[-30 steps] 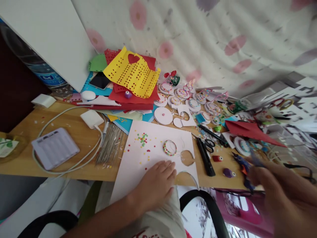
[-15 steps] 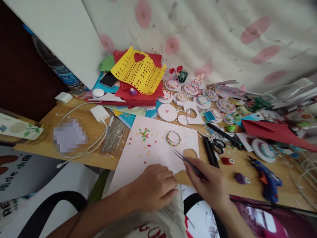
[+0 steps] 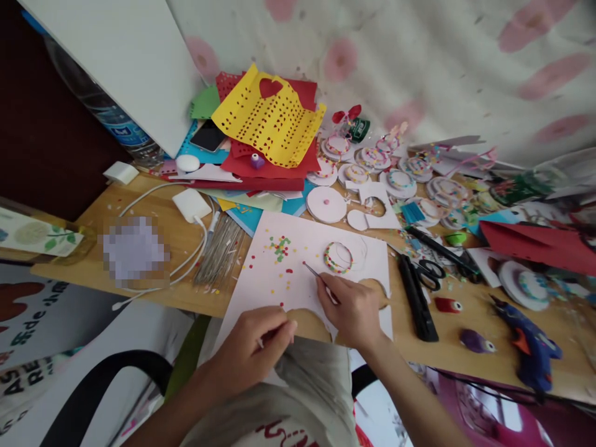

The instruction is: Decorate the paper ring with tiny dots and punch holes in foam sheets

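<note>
My right hand (image 3: 348, 305) is closed round dark tweezers (image 3: 313, 269), whose tips are at a small red dot (image 3: 304, 263) over the white paper (image 3: 298, 231). My left hand (image 3: 255, 347) is loosely curled at the paper's near edge, its thumb against the fingers; whether anything small is between them I cannot make out. Green, red and yellow bits (image 3: 280, 248) are scattered on the sheet's left part. A ring of coloured bits (image 3: 338, 257) lies to the right of the tweezers, with thin wire looping beside it.
Scissors (image 3: 429, 273), a black tool (image 3: 416, 301) and a blue glue gun (image 3: 528, 341) lie at the right. White discs with rings (image 3: 399, 181) stand behind the paper. Thin sticks (image 3: 221, 251), a charger (image 3: 192, 205) and a yellow punched sheet (image 3: 270, 118) are to the left.
My right hand has moved left with the tweezers, to the middle of the paper. My left hand has shifted left and turned, thumb side up. The view has shifted slightly.
</note>
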`<state>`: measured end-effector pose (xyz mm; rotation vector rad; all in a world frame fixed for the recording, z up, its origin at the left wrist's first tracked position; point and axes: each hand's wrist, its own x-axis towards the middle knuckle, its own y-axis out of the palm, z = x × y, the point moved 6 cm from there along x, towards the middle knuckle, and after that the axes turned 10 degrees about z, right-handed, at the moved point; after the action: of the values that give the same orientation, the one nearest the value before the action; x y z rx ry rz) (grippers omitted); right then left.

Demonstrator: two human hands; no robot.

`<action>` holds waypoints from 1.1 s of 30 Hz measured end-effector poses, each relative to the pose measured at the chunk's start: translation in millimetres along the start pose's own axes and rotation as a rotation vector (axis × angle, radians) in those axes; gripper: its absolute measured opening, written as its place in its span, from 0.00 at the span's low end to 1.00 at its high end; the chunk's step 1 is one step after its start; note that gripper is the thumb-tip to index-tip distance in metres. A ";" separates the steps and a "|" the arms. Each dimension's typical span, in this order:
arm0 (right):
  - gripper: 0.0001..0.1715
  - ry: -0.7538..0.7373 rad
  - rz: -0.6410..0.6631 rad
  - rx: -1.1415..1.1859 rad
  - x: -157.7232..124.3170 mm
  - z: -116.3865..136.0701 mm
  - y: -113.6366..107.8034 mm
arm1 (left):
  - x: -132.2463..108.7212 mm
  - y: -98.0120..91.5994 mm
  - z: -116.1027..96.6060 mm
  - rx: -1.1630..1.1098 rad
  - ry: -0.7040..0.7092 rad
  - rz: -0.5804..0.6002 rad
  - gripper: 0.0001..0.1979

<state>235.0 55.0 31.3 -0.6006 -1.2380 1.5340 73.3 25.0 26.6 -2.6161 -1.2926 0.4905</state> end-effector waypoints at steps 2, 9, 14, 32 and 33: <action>0.09 0.002 -0.052 0.094 -2.7 2.0 -11.9 | 7.1 -10.2 5.6 -0.145 -0.060 -0.150 0.15; 0.11 -0.121 -0.104 0.206 -17.5 31.3 -50.5 | 30.4 -18.2 -5.2 -0.607 -0.061 -0.214 0.11; 0.13 -0.196 -0.100 0.067 -21.1 44.6 -59.4 | 30.2 -14.5 -14.7 -0.684 -0.034 -0.189 0.08; 0.08 -0.053 -0.095 0.308 -19.1 41.0 -73.6 | 26.4 -21.6 -20.0 -0.714 -0.081 -0.252 0.05; 0.08 -0.046 -0.087 0.320 -18.7 41.0 -74.0 | 26.2 -21.6 -20.2 -0.715 -0.076 -0.237 0.05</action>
<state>236.2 17.1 109.2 -0.3003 -1.0092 1.6356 79.8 58.6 46.4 -2.9151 -2.0834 0.0872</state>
